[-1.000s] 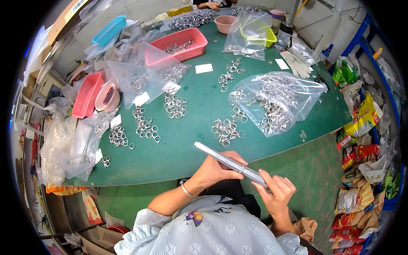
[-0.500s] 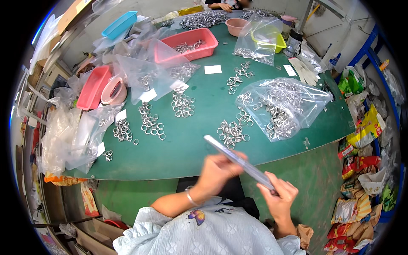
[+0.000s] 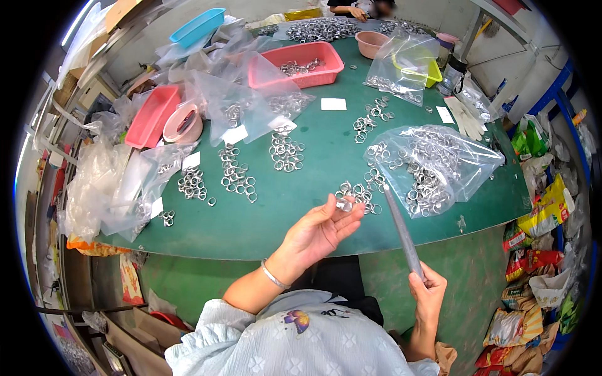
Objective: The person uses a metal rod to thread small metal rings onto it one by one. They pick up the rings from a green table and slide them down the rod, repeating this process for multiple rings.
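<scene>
My right hand (image 3: 429,293) grips the thick end of a grey, tapered ring mandrel (image 3: 402,232), its narrow tip pointing up and away. My left hand (image 3: 311,237), palm up with a silver bracelet at the wrist, pinches a silver ring (image 3: 343,204) at thumb and fingertips; whether it is more than one I cannot tell. Just beyond those fingertips lies a small pile of rings (image 3: 359,189) on the green table (image 3: 251,219). To its right, a clear plastic bag (image 3: 473,156) spills more rings, close to the mandrel's tip.
Several ring groups (image 3: 287,152) with white paper slips (image 3: 236,134) lie at left and centre. Pink baskets (image 3: 326,75), a blue basket (image 3: 197,28) and clear bags stand behind and left. White gloves (image 3: 465,119) rest at right. Across the table is another person's hand (image 3: 358,13).
The mandrel has swung from a leftward slant to a steeper one, away from my left hand. My left hand has turned palm up with a ring at its fingertips. The view has shifted slightly.
</scene>
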`<state>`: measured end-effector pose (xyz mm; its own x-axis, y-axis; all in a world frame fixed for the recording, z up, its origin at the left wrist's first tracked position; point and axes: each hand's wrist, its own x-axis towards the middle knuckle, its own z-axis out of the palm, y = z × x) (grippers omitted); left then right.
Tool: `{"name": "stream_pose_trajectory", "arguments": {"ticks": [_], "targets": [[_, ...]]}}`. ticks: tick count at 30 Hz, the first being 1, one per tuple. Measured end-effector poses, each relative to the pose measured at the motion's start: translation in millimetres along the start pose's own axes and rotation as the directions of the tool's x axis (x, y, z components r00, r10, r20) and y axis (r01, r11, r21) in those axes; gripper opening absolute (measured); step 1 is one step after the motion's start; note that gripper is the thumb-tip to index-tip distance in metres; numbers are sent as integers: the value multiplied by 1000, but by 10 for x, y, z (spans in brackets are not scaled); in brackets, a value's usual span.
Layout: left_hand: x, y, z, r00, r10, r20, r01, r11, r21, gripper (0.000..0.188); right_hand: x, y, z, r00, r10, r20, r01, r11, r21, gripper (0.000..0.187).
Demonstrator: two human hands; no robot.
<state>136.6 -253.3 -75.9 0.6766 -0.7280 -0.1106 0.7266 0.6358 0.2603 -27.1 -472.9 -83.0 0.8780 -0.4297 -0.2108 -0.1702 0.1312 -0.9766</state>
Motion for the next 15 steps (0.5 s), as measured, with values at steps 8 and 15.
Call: {"name": "stream_pose_trajectory", "arguments": {"ticks": [8, 15], "targets": [[1, -28, -40, 999, -24, 37, 23, 999, 36, 43, 14, 81, 7, 999, 27, 19, -27, 1000, 16, 33], [2, -15, -53, 993, -98, 65, 104, 990, -100, 46, 36, 97, 13, 998, 53, 20, -53, 998, 25, 32]]}}
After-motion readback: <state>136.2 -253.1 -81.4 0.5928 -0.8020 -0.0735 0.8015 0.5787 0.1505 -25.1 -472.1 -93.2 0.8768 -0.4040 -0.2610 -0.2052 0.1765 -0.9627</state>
